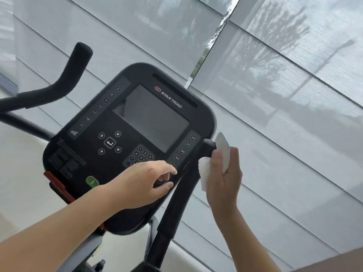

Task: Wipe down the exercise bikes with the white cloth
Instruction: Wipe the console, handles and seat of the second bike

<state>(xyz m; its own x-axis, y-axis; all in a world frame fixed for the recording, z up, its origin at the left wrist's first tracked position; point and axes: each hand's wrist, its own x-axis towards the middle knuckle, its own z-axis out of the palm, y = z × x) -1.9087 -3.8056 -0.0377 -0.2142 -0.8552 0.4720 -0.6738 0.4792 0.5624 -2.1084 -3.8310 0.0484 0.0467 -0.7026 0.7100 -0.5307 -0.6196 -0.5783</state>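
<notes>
While the right hand (223, 181) grips a bunched white cloth (214, 165) with its fingers (234, 154) curled round it, the cloth sits against the upper end of the bike's right handlebar (184, 185), a black padded bar that rises beside the console and ends in a rounded tip just left of the cloth. Part of the cloth sticks up above the hand and part bulges out below the thumb. To the left, the left hand (144, 185) reaches over the lower right of the Star Trac console (125, 146) with its fingers (167, 168) loosely extended and slightly bent, holding nothing; the fingertips lie at or just above the buttons near the number keypad, and whether they touch the panel cannot be told. Above the keypad the console carries a dark blank screen (151, 116), with numbered buttons down its left and right edges, 4 arrow keys round an enter key, and a green button (92, 181) near the bottom. On the far left the left handlebar (59, 79) curves upward. Behind the bike hang pale translucent window blinds (275, 95), through which palm trees show faintly.
</notes>
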